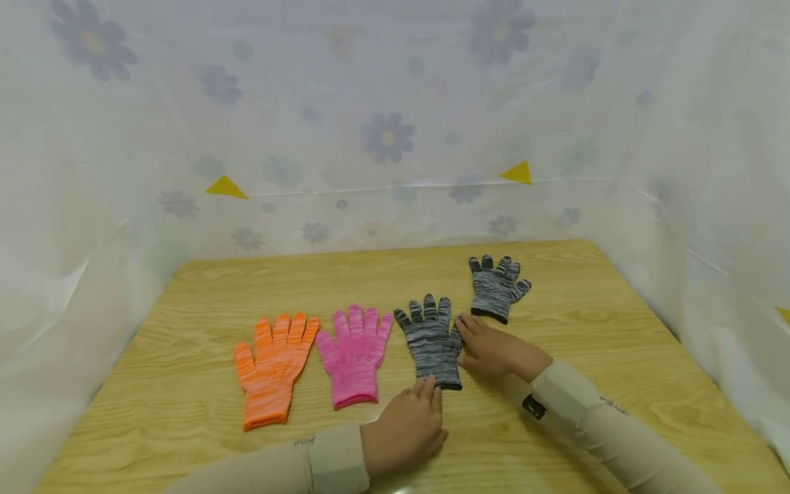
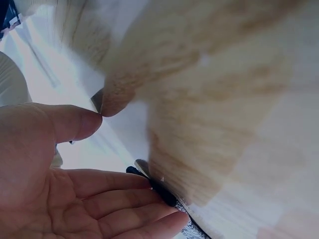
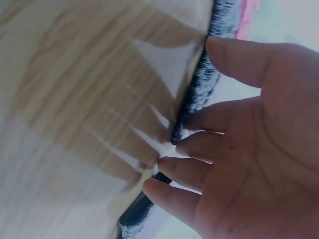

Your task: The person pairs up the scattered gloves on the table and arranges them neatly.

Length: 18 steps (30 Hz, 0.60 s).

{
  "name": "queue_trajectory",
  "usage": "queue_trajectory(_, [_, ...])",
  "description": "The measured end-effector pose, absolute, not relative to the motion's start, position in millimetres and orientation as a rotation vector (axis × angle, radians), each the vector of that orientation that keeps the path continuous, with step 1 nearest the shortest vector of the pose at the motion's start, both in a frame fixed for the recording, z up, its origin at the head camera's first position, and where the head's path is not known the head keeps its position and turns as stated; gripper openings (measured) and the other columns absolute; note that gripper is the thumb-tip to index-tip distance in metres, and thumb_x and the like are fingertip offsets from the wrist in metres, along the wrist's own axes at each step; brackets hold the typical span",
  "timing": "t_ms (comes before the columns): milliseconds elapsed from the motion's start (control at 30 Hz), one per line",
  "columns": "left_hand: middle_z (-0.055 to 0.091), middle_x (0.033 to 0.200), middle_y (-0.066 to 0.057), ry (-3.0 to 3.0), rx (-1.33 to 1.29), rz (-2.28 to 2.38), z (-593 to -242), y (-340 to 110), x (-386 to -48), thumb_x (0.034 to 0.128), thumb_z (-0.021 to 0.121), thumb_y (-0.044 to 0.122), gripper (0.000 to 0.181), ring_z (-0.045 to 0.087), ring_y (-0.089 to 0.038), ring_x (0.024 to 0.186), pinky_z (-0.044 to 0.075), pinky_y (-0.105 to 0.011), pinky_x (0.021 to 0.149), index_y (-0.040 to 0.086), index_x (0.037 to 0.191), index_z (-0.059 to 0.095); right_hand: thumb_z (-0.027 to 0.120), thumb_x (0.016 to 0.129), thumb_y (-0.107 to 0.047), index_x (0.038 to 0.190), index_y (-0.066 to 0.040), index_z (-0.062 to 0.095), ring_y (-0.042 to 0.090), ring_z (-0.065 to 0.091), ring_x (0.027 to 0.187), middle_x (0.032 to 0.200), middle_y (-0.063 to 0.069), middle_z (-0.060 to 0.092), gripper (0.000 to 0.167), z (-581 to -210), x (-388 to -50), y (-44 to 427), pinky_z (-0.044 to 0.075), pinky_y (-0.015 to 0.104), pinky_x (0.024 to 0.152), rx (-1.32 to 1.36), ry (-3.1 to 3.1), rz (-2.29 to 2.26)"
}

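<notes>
A grey-and-black knit glove (image 1: 428,343) lies flat on the wooden table, fingers pointing away from me. My left hand (image 1: 404,429) touches its dark cuff with the fingertips; in the left wrist view, that hand's fingers (image 2: 124,199) are extended and the thumb stands apart. At the glove's right edge, by its thumb, rests my right hand (image 1: 496,350). The right wrist view shows the fingers (image 3: 199,172) nearly straight along the glove's edge (image 3: 204,79). A second grey-and-black glove (image 1: 494,288) lies farther back to the right, just beyond the right hand.
Left of the nearer grey glove lie a pink glove (image 1: 356,357) and an orange glove (image 1: 276,370), both flat. The wooden table (image 1: 185,343) is bounded at the back and sides by a flowered plastic sheet (image 1: 345,137) with yellow triangles on it.
</notes>
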<state>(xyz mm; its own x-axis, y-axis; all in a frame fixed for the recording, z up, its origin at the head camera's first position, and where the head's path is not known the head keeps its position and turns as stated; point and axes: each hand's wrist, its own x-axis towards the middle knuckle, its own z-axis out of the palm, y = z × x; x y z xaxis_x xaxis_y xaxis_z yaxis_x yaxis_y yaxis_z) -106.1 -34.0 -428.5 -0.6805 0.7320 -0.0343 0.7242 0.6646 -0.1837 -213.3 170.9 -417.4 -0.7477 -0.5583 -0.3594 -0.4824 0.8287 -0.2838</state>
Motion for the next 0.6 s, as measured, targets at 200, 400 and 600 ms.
queue_trajectory(200, [0.058,0.131,-0.016,-2.812,-1.246,0.272,-428.9,-34.8,-106.8,0.0948,0.052,0.047,0.057,0.058,-0.024,0.118,0.053,-0.03,0.089,0.001,0.127,0.06,0.053,0.099,-0.031,0.149,0.003,0.027,0.044,0.017,0.142,0.155,0.027,0.013,0.066,-410.1,-214.8,176.8,0.027,0.059,0.109,-0.809,2.673,-0.329])
queue_trajectory(400, [0.058,0.129,-0.017,-2.808,-1.244,0.254,-429.7,-35.9,-105.7,0.0942,0.053,0.045,0.056,0.059,-0.025,0.117,0.053,-0.03,0.087,0.0,0.127,0.061,0.06,0.095,-0.026,0.142,0.005,0.041,0.045,0.034,0.134,0.148,0.028,0.033,0.06,-403.3,-221.2,190.1,0.036,0.058,0.104,-0.831,2.932,-0.312])
queue_trajectory(600, [0.058,0.13,-0.017,-2.821,-1.247,0.235,-428.1,-36.0,-105.7,0.0942,0.054,0.045,0.056,0.058,-0.024,0.118,0.053,-0.029,0.087,0.0,0.127,0.061,0.067,0.09,-0.02,0.132,0.003,0.054,0.044,0.047,0.124,0.137,0.027,0.048,0.05,-402.7,-229.1,199.8,0.043,0.056,0.097,-0.799,3.1,-0.276])
